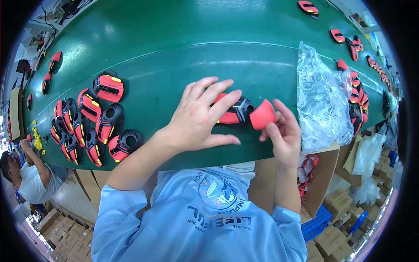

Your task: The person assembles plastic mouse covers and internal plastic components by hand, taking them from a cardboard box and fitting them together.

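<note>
A red and black plastic housing (233,112) lies on the green table in front of me. My left hand (198,115) is over its left part, fingers spread and thumb stretched out; whether the fingertips press on it is hard to tell. Between the thumb and fingers of my right hand (284,133) is a curved red plastic piece (262,115), held up just beside the housing's right end. Left of my left arm, a cluster of similar housings (110,122) with yellow accents rests on the table, several showing a round black opening.
A clear plastic bag (321,100) of translucent parts lies to the right, with more housings (358,98) beyond it. Below the table edge, a cardboard box (324,177) holds red parts. Small yellow pieces (37,139) lie far left, near another person (32,174).
</note>
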Tool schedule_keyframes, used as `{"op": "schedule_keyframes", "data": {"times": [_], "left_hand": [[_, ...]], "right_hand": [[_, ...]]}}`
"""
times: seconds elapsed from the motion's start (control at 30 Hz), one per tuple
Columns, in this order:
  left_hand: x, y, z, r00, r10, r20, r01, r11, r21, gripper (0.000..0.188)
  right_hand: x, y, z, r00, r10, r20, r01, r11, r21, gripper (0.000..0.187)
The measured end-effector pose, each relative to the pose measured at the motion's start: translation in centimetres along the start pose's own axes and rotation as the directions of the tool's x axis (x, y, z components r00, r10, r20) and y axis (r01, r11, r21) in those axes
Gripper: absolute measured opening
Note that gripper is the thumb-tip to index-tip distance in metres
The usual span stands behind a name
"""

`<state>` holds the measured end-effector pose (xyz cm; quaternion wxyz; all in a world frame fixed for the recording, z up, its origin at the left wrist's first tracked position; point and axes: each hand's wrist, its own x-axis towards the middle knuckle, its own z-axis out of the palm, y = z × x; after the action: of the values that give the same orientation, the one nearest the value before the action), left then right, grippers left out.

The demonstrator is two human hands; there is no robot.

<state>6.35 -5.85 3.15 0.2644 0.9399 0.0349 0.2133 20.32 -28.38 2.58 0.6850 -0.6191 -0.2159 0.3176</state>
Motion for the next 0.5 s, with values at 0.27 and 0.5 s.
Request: {"op": "schedule_keyframes", "data": {"times": [0.27, 0.5], "left_hand": [[-1.1, -1.0, 2.0, 0.997, -0.013, 0.075, 0.016, 0.999, -0.038, 0.07], [-1.3, -1.6, 1.9, 0.998, -0.01, 0.066, 0.016, 0.995, -0.094, 0.069]], "right_hand": [[4.6, -0.9, 0.1, 0.855, -0.262, 0.447, 0.517, 0.384, -0.765, 0.06], [6.1, -1.3, -0.3, 0.761, -0.272, 0.589, 0.648, 0.375, -0.663, 0.065]]}}
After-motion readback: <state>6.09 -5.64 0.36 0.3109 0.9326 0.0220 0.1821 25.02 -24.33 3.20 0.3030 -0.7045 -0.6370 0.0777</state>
